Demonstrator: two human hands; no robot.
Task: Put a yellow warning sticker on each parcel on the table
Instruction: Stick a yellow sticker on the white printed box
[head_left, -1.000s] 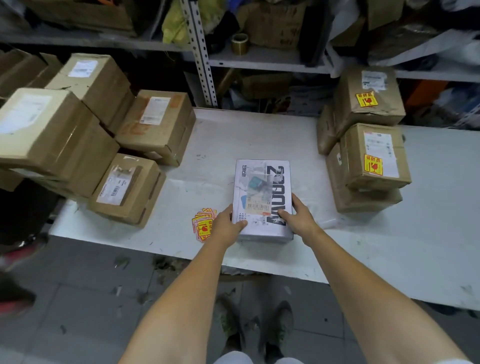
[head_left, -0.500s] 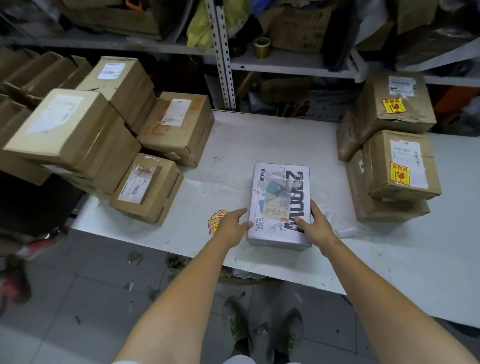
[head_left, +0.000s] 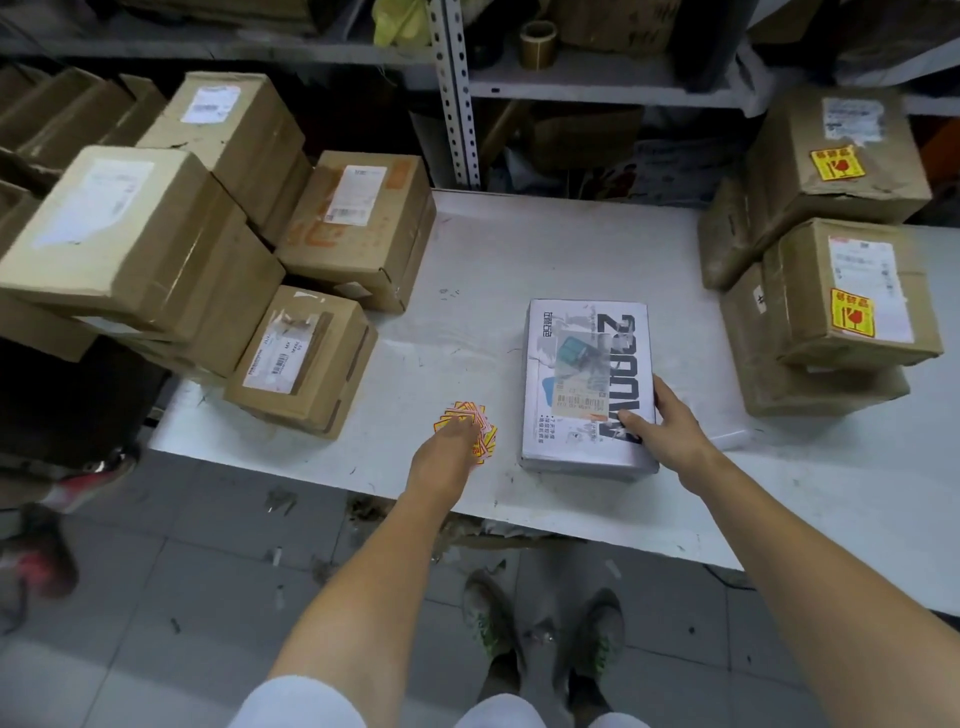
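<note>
A flat white printed parcel lies on the white table near its front edge. My right hand grips its near right corner, thumb on top. To the left of it a loose heap of yellow warning stickers lies on the table, and my left hand rests over the heap with its fingertips on the stickers. Whether a sticker is pinched cannot be told. Brown cardboard parcels without stickers are piled at the left. At the right, stacked brown parcels each carry a yellow sticker.
Metal shelving with boxes and a roll of tape stands behind the table. The floor and my shoes show below the table's front edge. Another person's red shoe is at the far left.
My left hand has left the white parcel's left edge and moved left onto the sticker heap. My right hand stays on the parcel. The camera has come closer.
</note>
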